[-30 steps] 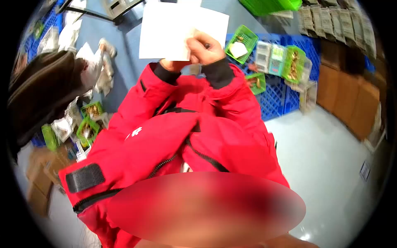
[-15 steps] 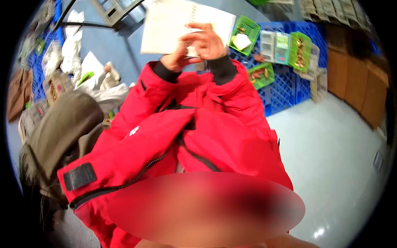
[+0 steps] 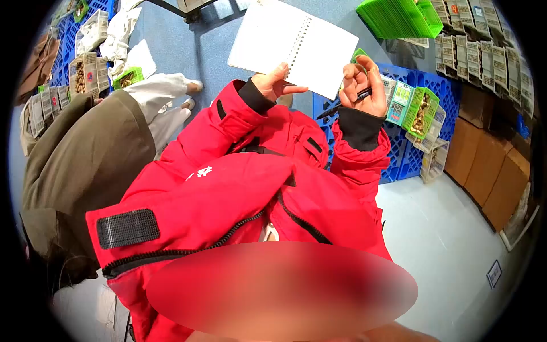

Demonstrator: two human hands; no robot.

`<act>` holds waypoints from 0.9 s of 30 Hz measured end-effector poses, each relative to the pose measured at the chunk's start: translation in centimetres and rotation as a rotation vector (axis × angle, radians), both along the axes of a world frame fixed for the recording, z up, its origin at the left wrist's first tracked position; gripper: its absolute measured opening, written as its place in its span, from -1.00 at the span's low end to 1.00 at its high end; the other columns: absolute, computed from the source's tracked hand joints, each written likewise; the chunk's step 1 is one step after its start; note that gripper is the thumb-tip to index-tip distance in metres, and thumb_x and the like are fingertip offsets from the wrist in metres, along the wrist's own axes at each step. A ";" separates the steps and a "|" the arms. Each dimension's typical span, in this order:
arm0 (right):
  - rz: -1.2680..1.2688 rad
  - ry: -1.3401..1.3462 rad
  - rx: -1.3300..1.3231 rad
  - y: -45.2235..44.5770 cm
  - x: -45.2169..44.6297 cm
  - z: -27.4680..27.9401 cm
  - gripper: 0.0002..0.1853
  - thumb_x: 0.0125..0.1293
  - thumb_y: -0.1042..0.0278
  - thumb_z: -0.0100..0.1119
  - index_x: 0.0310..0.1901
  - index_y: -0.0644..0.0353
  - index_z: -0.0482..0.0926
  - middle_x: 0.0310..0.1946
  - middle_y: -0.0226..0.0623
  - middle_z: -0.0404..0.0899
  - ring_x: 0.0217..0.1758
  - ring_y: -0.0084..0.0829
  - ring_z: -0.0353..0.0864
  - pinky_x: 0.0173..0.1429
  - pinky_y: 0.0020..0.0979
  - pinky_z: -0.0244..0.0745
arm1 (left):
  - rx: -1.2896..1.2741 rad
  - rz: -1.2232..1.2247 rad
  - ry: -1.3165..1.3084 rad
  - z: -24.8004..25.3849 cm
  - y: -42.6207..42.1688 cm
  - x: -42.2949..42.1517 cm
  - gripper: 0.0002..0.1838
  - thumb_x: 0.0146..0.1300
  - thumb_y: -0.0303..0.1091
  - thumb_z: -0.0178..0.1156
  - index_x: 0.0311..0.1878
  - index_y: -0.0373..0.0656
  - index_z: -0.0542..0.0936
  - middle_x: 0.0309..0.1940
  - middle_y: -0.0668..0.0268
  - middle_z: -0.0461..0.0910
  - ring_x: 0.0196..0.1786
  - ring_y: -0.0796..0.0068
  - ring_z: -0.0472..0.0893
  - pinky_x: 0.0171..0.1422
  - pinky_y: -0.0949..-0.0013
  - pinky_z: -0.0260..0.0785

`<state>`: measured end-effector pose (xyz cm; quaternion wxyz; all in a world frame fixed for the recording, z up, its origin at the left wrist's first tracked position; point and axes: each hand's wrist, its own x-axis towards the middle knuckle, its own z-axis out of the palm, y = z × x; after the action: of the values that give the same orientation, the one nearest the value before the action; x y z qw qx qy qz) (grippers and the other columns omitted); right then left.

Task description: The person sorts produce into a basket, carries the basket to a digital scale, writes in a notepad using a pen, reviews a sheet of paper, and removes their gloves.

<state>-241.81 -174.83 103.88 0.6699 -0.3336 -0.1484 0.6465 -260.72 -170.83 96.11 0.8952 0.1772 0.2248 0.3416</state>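
My left hand (image 3: 276, 85) grips the lower edge of an open spiral notebook (image 3: 262, 37), thumb on the page near the wire binding. Both visible pages look white, with no writing that I can make out. Right of the notebook, my right hand (image 3: 367, 94) is curled palm up around a black pen (image 3: 363, 94). The pen slants down to the left, its far end over the blue pallet. My right fingertips are beside the notebook's right edge, apart from the page.
A stack of green baskets (image 3: 399, 17) stands at the top right, near rows of filled clear containers (image 3: 473, 57). Below are a blue pallet (image 3: 399, 151), a green basket (image 3: 420, 111) of small brownish items and cardboard boxes (image 3: 484, 165). Another person in brown (image 3: 91, 154) is at the left.
My right hand has moved right, away from my left hand and off the notebook, and the pen now shows clearly. The notebook has shifted right and tilted; the view has turned.
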 end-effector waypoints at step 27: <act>0.070 0.298 -0.272 -4.7 -0.2 -4.0 -0.73 0.27 0.25 -0.06 -0.13 0.27 0.39 -0.43 -0.24 0.48 -0.61 -0.67 0.27 -0.65 -0.68 0.07 | -0.039 -0.055 0.226 -1.7 -0.2 -1.1 -0.55 0.26 -0.15 -0.05 0.16 -0.17 0.26 0.06 0.23 0.38 0.06 0.30 0.43 0.03 0.25 0.39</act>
<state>-242.04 -179.50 99.84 0.6106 -0.3162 0.0295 0.7255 -261.78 -170.98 94.44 0.8764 0.2033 0.3257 0.2905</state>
